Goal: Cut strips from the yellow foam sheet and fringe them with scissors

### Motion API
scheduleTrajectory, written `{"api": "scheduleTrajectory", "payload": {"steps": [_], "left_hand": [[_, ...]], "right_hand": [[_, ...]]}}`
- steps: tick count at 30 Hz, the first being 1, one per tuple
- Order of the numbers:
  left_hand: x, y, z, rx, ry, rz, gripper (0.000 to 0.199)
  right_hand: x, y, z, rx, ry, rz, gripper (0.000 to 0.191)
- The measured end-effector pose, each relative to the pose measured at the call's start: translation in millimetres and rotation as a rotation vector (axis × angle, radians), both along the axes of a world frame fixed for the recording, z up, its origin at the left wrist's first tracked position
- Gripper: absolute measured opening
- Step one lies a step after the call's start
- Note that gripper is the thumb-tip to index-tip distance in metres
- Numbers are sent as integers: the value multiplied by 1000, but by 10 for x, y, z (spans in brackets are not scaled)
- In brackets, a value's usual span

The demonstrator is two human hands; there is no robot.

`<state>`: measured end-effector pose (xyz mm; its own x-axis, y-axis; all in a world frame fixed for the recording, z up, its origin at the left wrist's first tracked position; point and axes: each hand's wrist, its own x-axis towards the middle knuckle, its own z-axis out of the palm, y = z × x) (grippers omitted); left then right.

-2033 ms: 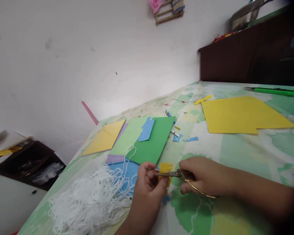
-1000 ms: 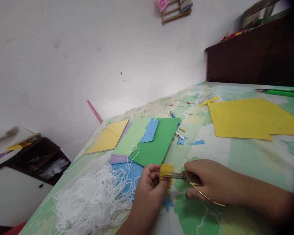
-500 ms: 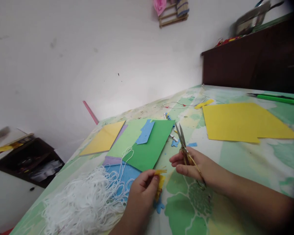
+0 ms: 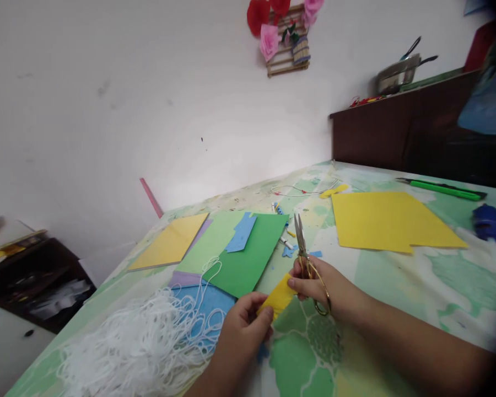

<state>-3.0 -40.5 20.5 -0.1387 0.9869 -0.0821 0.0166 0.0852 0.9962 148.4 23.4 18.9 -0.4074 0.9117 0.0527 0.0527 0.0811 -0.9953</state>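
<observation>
Between my two hands is a small yellow paper piece with cuts along its lower edge. My left hand pinches its lower left end. The upper right end is held by the fingertips of my right hand, which also holds gold-handled scissors, their blades pointing up and slightly parted. Left of the scissors lie a green sheet and a blue cut piece. A large yellow sheet rests to the right.
A heap of white string lies at the front left, partly over a blue sheet. An orange-yellow pad is behind it. At the right are a green cutter and a blue object. The wall bounds the table's back.
My right hand has moved left to the yellow piece and taken hold of its end, and the piece is now spread between both hands. The camera view has tilted up and turned slightly right.
</observation>
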Motion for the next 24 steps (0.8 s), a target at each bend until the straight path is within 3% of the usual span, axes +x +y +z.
{"api": "scheduleTrajectory", "payload": {"steps": [3, 7, 11, 14, 18, 22, 24], "left_hand": [[-12, 28, -6, 5, -86, 69, 12], [-25, 25, 16, 28, -370, 115, 23], [54, -14, 33, 35, -636, -43, 39], [151, -31, 13, -15, -686, -113, 47], [218, -30, 21, -11, -697, 23, 54], [233, -61, 67, 8, -754, 54, 63], [243, -74, 61, 1, -786, 54, 54]], "right_hand": [[-7, -1, -15, 0, 37, 12, 16], [-50, -31, -50, -6, 205, 24, 19], [-102, -65, -60, -51, 353, -20, 20], [-136, -88, -72, -111, 438, -31, 21], [-173, -118, -117, -179, 451, -17, 21], [-194, -146, -127, -112, 398, -57, 20], [-196, -159, -109, -72, 379, -112, 20]]}}
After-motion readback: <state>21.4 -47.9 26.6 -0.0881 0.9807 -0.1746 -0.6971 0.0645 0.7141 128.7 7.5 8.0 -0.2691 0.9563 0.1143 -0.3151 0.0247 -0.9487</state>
